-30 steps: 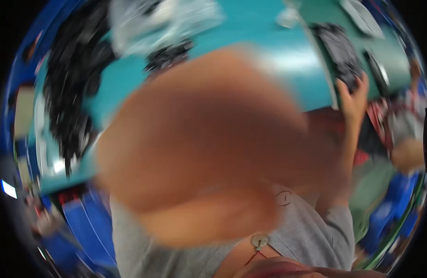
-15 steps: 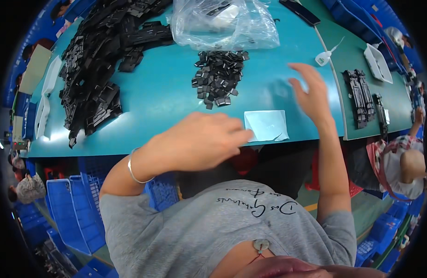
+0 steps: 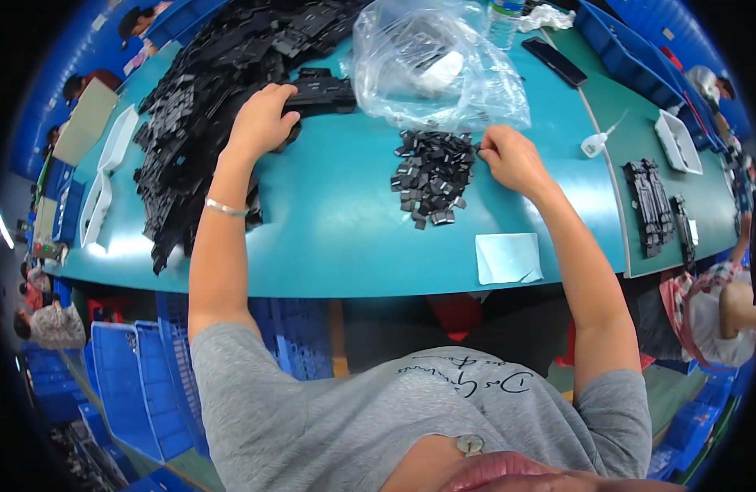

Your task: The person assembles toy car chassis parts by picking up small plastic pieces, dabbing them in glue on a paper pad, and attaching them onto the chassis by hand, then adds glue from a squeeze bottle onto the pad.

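My left hand reaches far over the teal table and grips a flat black plastic part at the edge of a big heap of black parts. A thin bracelet shows on that wrist. My right hand rests at the right edge of a small pile of little black pieces, fingers pinched together on one of them, though what lies between the fingertips is too small to make out. A crumpled clear plastic bag lies just beyond the pile.
A pale square sheet lies near the front edge. A dark phone, a small white bottle and black assembled strips sit to the right. White trays stand at left. Blue crates are below; another person sits at right.
Both hands have moved away from the front edge and out across the table: the left to the black heap, the right to the small pile.
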Action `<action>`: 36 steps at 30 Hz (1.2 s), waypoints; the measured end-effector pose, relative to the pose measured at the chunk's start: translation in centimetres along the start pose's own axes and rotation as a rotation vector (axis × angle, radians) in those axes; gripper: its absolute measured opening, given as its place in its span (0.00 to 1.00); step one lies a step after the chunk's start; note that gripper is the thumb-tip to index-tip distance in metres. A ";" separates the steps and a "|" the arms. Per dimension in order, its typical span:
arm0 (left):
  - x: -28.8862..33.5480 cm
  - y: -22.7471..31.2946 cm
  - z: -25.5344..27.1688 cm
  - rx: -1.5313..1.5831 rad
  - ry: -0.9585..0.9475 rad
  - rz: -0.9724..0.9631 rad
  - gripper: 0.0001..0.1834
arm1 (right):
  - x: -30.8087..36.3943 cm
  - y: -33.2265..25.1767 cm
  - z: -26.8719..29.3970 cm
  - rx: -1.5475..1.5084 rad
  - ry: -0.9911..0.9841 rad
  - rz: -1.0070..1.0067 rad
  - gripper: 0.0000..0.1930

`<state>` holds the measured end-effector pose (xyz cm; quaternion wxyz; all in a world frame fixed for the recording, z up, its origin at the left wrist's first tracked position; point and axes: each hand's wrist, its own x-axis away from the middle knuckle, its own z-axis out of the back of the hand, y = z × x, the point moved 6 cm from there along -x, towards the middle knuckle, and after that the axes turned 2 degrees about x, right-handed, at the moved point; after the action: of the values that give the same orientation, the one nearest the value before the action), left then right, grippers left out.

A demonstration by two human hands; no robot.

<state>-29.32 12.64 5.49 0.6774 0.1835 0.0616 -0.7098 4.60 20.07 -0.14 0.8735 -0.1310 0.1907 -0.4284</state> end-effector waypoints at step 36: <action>15.0 23.3 -7.1 1.923 -0.239 0.662 0.30 | 17.4 -0.8 4.6 -0.281 0.239 -0.007 0.02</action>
<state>-5.33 -0.80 -2.43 0.4071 0.5851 -0.6554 -0.2497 15.77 5.99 0.43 0.8163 -0.2004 0.3506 -0.4129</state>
